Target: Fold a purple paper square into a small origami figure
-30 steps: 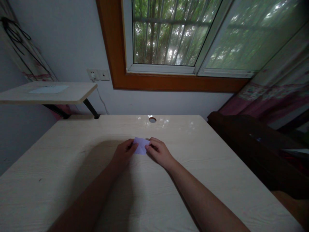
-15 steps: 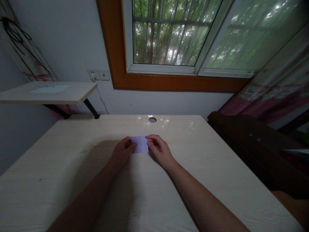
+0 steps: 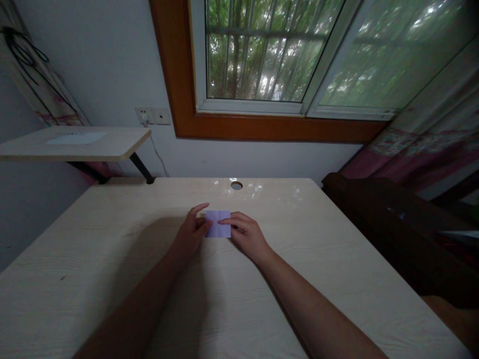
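Observation:
A small folded lavender paper lies flat on the pale wooden desk, a little beyond its middle. My left hand holds the paper's left edge with the thumb; its index finger is lifted and points away, and the other fingers are curled. My right hand rests at the paper's right edge with its fingers bent, and the index finger lies across the paper and presses it down.
A round cable hole sits near the desk's far edge. A raised side shelf with a white sheet stands at the left. A dark wooden piece of furniture borders the desk's right side. A window and wall sockets are behind.
The paper went from tilted and lifted to flat and squared on the desk. My right index finger moved onto it and my left index finger lifted off.

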{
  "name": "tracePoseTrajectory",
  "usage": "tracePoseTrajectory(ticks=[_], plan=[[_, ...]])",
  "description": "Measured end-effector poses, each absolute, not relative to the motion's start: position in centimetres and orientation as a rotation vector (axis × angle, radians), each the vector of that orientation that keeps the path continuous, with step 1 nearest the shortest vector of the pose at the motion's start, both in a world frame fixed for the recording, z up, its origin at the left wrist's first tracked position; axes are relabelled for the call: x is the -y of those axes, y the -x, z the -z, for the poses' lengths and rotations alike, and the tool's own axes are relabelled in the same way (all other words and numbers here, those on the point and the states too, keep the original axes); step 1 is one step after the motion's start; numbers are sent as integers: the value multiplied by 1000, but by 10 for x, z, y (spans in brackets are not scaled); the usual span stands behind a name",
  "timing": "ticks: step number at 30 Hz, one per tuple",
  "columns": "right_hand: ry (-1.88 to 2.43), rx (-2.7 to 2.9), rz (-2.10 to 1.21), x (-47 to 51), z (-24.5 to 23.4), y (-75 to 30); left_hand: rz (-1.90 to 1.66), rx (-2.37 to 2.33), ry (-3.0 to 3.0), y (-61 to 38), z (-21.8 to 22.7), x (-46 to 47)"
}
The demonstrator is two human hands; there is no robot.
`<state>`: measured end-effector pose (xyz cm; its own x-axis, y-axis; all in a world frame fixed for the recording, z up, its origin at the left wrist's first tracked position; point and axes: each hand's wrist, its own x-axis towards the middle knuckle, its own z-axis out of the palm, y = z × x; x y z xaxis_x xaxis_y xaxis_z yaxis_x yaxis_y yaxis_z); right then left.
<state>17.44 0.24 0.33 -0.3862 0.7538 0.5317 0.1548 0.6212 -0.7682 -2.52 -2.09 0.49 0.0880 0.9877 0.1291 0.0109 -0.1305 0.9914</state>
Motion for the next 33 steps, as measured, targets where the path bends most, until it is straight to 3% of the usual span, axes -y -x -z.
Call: tracePoseTrajectory(ticks=[5, 14, 33], plan=[[782, 1769, -833, -3, -3, -175, -1356, -1156, -1545, 26, -3, 23], [778, 1726, -952, -3, -4, -175, -1276, -1080, -1824, 30, -2, 21], [846, 1690, -1020, -2, -5, -174, -1265, -1160, -1606, 24, -1, 24]])
